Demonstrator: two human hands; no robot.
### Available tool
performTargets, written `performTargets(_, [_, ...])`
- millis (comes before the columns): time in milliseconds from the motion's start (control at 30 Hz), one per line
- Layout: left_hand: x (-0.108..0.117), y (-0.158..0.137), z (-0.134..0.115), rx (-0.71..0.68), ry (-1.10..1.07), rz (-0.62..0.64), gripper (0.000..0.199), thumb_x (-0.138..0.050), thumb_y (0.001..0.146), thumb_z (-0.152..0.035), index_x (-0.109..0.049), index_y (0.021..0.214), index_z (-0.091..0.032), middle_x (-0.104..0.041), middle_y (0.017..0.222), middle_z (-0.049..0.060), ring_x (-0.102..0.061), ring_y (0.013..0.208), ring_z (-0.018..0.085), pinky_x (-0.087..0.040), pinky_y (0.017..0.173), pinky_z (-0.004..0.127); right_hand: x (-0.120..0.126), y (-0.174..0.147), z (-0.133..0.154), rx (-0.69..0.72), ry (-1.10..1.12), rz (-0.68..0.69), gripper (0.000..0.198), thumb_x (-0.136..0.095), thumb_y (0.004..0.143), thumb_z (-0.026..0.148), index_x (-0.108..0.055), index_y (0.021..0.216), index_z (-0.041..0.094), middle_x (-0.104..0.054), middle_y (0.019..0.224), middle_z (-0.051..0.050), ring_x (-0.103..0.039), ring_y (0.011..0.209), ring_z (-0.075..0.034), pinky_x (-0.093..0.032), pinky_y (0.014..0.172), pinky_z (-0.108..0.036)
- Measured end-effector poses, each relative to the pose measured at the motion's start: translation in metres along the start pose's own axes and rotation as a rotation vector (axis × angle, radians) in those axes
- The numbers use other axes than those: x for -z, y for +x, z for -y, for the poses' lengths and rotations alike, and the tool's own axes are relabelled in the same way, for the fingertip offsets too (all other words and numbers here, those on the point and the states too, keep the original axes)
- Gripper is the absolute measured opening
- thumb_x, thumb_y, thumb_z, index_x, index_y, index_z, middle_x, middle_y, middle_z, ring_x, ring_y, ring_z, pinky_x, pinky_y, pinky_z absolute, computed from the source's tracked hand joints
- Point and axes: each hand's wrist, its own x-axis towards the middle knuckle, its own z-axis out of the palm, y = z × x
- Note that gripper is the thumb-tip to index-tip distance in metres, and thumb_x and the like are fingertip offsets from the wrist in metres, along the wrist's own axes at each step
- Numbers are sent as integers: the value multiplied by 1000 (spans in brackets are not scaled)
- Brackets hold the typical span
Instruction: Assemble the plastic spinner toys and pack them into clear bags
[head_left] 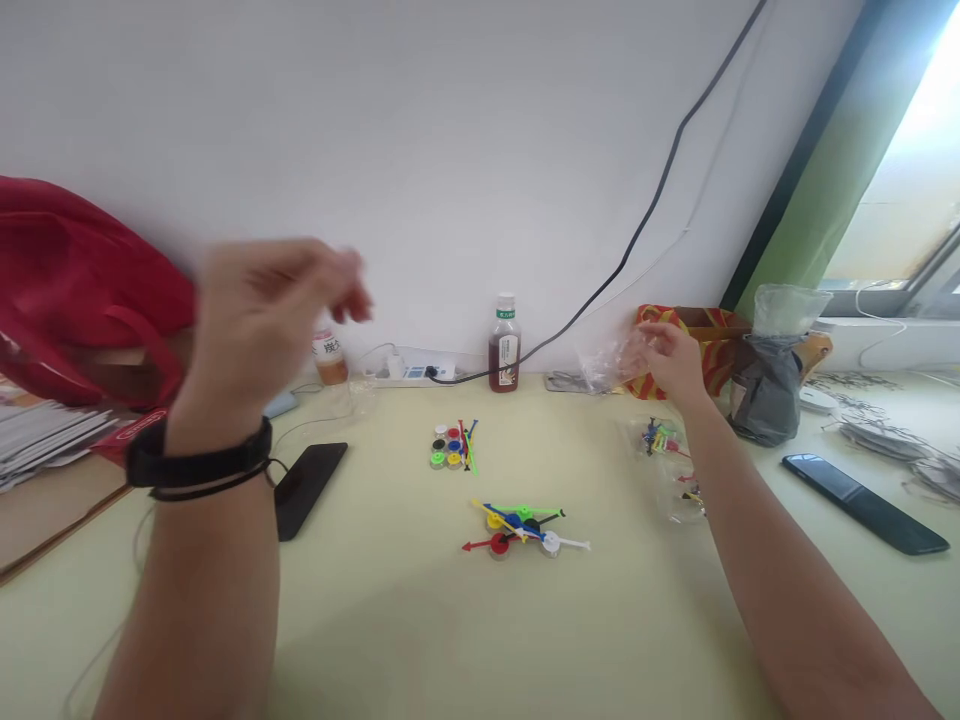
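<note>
My left hand [266, 310], with a black band at the wrist, is raised at the left, blurred. Its fingers are curled closed; anything inside them is hidden. My right hand [671, 362] is pinched on a crumpled clear plastic bag [600, 366] in front of the back wall. Under the right forearm lie clear packets [660, 440] of small coloured parts. At mid-table is a cluster of assembled arrow spinners, among them a red spinner [499, 545] and a white spinner [552, 543]. Behind them stand several round coloured bases [448, 446] beside loose arrows [468, 445].
A dark phone [311, 488] lies left, another phone [862, 502] right. At the back are a bottle [505, 350], a power strip [420, 372] with a black cable, and a red-yellow bag [709, 350]. A red bag [82, 280] and papers [52, 440] fill the left side.
</note>
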Motion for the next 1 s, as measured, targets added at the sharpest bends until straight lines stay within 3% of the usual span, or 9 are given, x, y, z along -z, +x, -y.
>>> performTargets(100, [-25, 3, 11, 30, 69, 365, 19, -72, 89, -40, -75, 85, -21, -75, 80, 0, -68, 75, 15, -55, 71, 26, 8, -3, 41, 89, 70, 92, 50, -72, 78, 27, -66, 127, 24, -73, 113, -9, -70, 84, -23, -59, 72, -36])
performTargets(167, [-41, 2, 18, 40, 123, 432, 29, -69, 89, -51, -76, 95, -23, -77, 87, 2, -71, 79, 18, -57, 75, 29, 12, -13, 73, 154, 181, 358, 58, -76, 79, 30, -61, 134, 27, -74, 108, -8, -71, 80, -22, -58, 67, -34])
performTargets(300, [-63, -5, 25, 39, 82, 643, 45, -64, 91, -58, -70, 121, -26, -78, 101, 5, -73, 93, 23, -58, 78, 32, 9, -43, 132, 255, 209, 847, 62, -78, 81, 33, -57, 140, 27, -76, 101, -6, -72, 84, -22, -59, 73, -34])
performTargets(467, [-74, -13, 15, 46, -39, 911, 46, -62, 94, -58, -67, 129, -27, -78, 108, 4, -72, 99, 22, -57, 81, 30, -5, -72, 169, 295, 136, 1129, 60, -75, 85, 30, -56, 142, 29, -78, 100, -3, -73, 84, -20, -57, 76, -32])
performTargets(567, [-76, -15, 9, 51, -90, 1014, 44, -62, 94, -57, -69, 125, -27, -77, 111, 5, -72, 100, 21, -56, 80, 28, -9, -80, 175, 293, 115, 1199, 57, -72, 88, 28, -56, 142, 31, -79, 99, -2, -74, 92, -21, -56, 78, -32])
performTargets(733, [-77, -14, 5, 22, -47, 1078, 36, -64, 92, -57, -77, 106, -26, -78, 103, 4, -71, 95, 21, -51, 72, 25, -10, -87, 182, 296, 168, 1188, 42, -71, 89, 29, -63, 130, 29, -79, 96, -2, -74, 92, -22, -55, 76, -32])
performTargets(1000, [-75, -11, 13, -5, -23, 1062, 32, -61, 96, -48, -77, 90, -21, -76, 83, 2, -66, 72, 16, -46, 62, 25, -7, -83, 177, 313, 90, 1072, 45, -72, 88, 33, -62, 133, 28, -77, 88, 0, -71, 87, -21, -55, 81, -35])
